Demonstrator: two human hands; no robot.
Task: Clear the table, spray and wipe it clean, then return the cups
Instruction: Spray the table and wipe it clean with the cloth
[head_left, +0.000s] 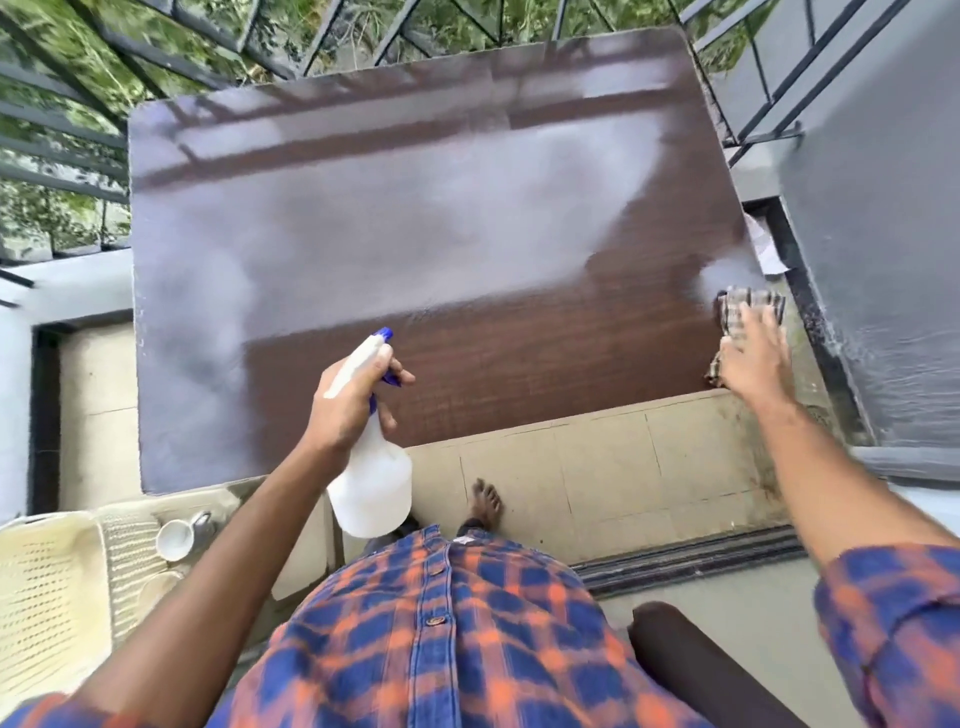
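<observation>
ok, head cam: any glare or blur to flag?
Head view: pale glare covers most of the table, railing reflected along its far edge; right hand and cloth are motion-blurred; left hand and bottle sharper; wide-angle lens bows the table edges.

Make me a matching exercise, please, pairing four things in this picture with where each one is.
Things:
1. spray bottle
2. checked cloth
3. white cup
4. bare foot

Places:
A. on the cream chair
B. on the tiled floor
C. gripped in the left hand
D. under the right hand at the right edge of the table

Pairs: 1-C, 2-D, 3-A, 4-B.
</observation>
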